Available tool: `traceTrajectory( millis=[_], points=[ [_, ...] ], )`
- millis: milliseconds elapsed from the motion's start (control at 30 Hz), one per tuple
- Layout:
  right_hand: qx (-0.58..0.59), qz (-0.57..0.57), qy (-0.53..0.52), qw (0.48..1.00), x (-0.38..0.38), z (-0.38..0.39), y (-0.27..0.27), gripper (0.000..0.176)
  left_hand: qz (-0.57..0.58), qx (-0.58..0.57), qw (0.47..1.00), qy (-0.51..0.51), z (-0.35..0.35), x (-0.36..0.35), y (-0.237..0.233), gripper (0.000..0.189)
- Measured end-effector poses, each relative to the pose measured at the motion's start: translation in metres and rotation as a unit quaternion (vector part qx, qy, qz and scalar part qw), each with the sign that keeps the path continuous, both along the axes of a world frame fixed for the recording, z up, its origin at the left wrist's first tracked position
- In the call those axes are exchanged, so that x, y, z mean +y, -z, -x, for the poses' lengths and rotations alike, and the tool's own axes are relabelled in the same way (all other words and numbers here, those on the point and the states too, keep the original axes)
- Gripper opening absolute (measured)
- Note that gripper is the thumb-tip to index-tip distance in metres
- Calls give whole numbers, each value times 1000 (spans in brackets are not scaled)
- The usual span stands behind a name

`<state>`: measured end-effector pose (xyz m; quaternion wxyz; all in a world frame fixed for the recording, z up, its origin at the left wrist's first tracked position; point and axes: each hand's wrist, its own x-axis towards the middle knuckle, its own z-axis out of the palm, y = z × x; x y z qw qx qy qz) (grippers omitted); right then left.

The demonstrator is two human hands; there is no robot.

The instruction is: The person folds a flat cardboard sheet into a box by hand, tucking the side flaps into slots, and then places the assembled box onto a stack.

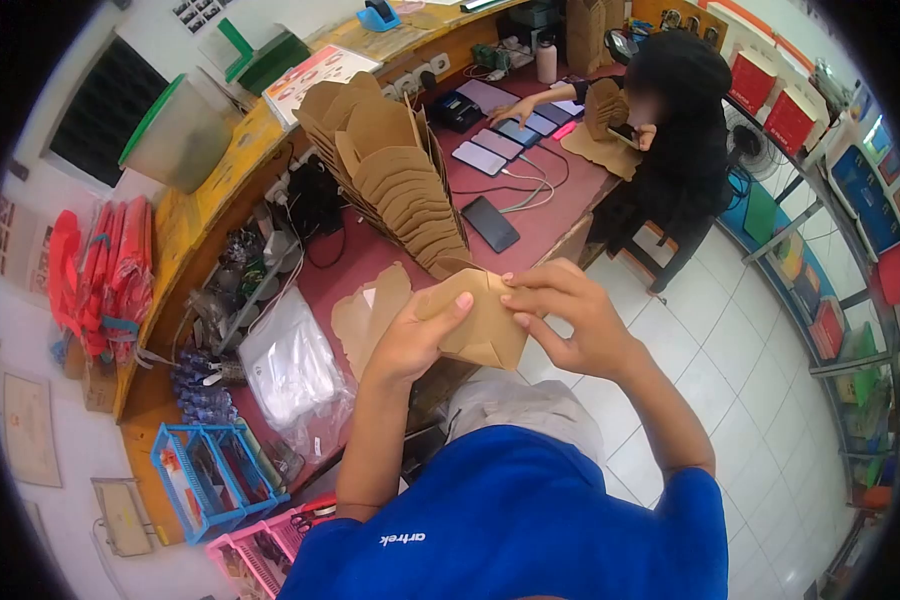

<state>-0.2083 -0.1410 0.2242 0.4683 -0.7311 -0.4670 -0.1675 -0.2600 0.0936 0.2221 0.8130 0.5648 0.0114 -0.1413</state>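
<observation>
Red tabletop (355,262); left hand (417,335) and curled right hand (578,318) on brown carton (485,325)

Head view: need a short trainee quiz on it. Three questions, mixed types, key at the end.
1. True or false: the left hand holds the open carton.

2. What forms the tall stack beyond that carton?
A) Metal bowls
B) Nested brown cartons
C) Hardback books

3. Fill in the colour: the camera wearer's shirt is ___.

Key: 1 true; 2 B; 3 blue.
</observation>
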Motion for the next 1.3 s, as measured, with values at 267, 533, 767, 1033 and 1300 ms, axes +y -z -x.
traceTrajectory(
  millis=[267,533,767,1033,1300],
  points=[
    [356,-74,11,931,11,-10,10,14,-85,-39,995,22,2,-2,15,36],
    [422,-49,-41,904,8,-18,13,17,-37,-43,998,41,2,-5,20,36],
    [283,-66,57,955,23,-2,25,12,-12,-28,999,11,3,-5,28,37],
    [193,-82,118,971,34,14,36,13,-14,-38,999,8,4,-5,32,34],
    [98,-91,128,983,34,28,49,15,-200,-158,967,-3,15,-6,28,31]
  ],
)
